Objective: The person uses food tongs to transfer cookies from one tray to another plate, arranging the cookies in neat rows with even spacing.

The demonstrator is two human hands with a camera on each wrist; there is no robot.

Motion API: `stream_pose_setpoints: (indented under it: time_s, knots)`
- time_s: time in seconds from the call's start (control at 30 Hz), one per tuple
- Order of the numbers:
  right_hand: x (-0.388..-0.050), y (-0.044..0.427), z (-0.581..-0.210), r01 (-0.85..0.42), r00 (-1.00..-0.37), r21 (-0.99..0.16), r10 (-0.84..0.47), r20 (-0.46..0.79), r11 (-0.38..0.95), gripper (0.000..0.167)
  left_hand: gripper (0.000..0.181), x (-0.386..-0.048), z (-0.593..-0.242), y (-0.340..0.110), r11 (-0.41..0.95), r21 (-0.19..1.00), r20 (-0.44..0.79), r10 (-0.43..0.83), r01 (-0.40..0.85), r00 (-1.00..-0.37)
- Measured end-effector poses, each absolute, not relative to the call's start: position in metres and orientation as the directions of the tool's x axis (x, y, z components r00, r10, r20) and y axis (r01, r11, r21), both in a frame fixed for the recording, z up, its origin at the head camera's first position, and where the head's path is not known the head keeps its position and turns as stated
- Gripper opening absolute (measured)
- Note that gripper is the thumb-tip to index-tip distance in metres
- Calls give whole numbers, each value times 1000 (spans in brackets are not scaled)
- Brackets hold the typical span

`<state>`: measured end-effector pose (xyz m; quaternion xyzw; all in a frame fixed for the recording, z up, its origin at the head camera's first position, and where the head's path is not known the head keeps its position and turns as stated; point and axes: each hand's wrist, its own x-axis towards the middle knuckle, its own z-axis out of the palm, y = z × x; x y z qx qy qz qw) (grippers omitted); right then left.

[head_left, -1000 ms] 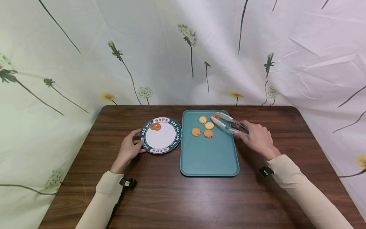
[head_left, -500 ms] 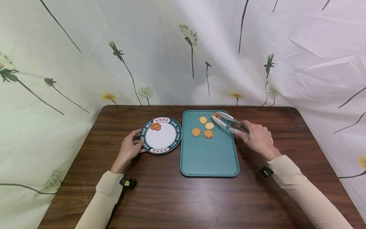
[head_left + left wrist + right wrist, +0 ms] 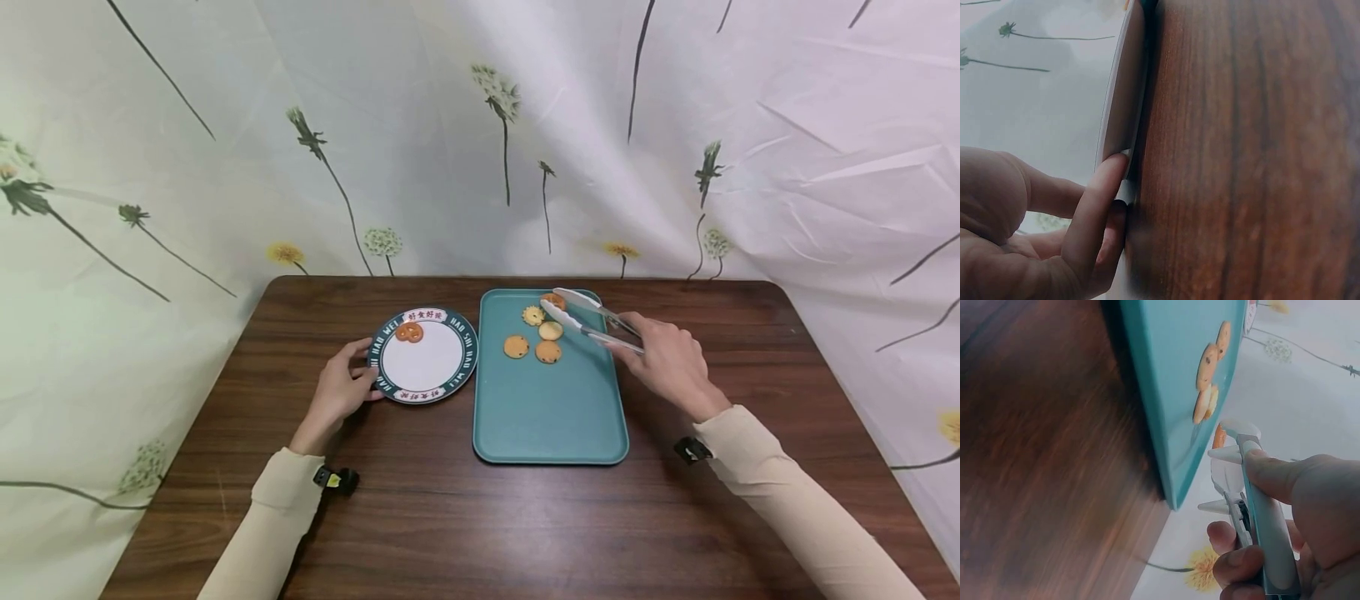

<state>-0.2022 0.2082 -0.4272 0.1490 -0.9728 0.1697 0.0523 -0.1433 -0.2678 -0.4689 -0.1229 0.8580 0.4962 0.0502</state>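
The right hand (image 3: 671, 358) is closed around the tongs (image 3: 568, 320), one tip to either side of a pretzel (image 3: 555, 298) at the far end of the tray (image 3: 551, 417); in the right wrist view the pretzel seems raised. The left hand (image 3: 341, 390) grips the left rim of the plate (image 3: 422, 367), where a second pretzel (image 3: 409, 332) lies. A slip seems the main danger: a relaxing thumb could drop the pretzel, while a hard squeeze could snap its thin loops. Carried low, it could knock the scalloped biscuit (image 3: 533, 315) or pale biscuit (image 3: 551, 331). Lifting the rim could tip the plate and slide the second pretzel.
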Motion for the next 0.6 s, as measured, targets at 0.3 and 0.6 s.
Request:
stream_pose_setpoints:
  time_s: [0.3,0.6]
  knots:
    - [-202,188,-424,-360,-932,-308,-323,166,880,55,59,-143,-466,-267,466,844,-218,-153,-265,-964]
    - [-203,171,-420,-389,-920,-312,-349,176,867,58,59,-143,-466,-267,470,841,-218,-157,-267,-963]
